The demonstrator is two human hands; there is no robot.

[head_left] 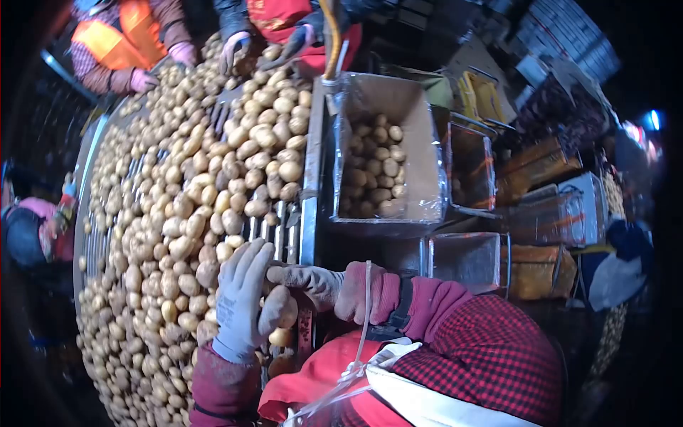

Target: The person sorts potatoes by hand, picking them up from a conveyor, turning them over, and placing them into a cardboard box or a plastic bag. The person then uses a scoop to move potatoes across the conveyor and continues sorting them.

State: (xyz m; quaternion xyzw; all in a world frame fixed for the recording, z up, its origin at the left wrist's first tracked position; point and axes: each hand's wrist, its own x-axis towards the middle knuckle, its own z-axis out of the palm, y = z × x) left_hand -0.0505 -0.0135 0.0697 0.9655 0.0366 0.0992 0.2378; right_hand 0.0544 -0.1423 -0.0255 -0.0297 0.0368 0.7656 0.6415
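Both my hands wear dusty grey gloves and meet at the near right edge of a slatted sorting table heaped with potatoes. My left hand (244, 302) is bent, fingers pointing away from me, with a potato (288, 311) beside its thumb and palm. It appears to grip that potato. From the right, my right hand (313, 282) reaches in, its fingers closed and their tips close to my left hand. What lies between its fingertips is hidden. Loose potatoes (188, 285) crowd the left side of my left hand.
A plastic-lined box (423, 164) part filled with potatoes stands beyond the table's metal rail (309, 220). More lined crates (466, 260) stand to the right. Across the table, two people's gloved hands (235, 51) touch potatoes. Another person (50, 228) is at the left.
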